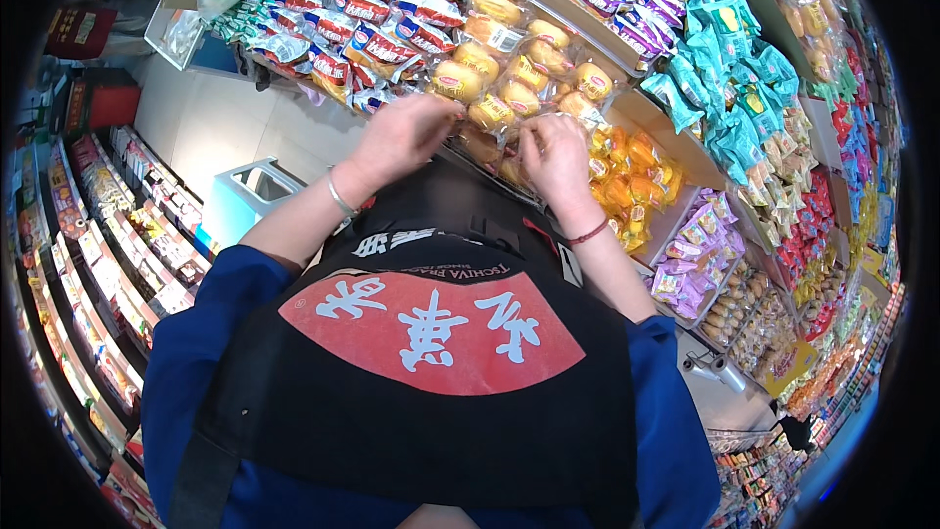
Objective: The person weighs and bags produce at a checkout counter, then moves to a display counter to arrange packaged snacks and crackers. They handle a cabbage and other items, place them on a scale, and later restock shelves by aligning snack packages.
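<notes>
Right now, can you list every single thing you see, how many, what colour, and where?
Wrapped buns: many, golden, top middle
Red-and-blue packets: many, left of the buns
Purple packets: many, top, right of the buns
Teal packets: many, upper right
Orange packets: many, beyond the right hand
Lilac packets: many, right, below the orange
Box: one, light blue, left on the floor
Shelves: several, packed, mixed colours, far left
Far-right goods: many, mixed colours, too small to tell
Apron: one, black with red panel, lower middle
Sleeves: two, blue, beside the apron
Hands: two, bare; left hand and right hand at the buns' near edge
</notes>
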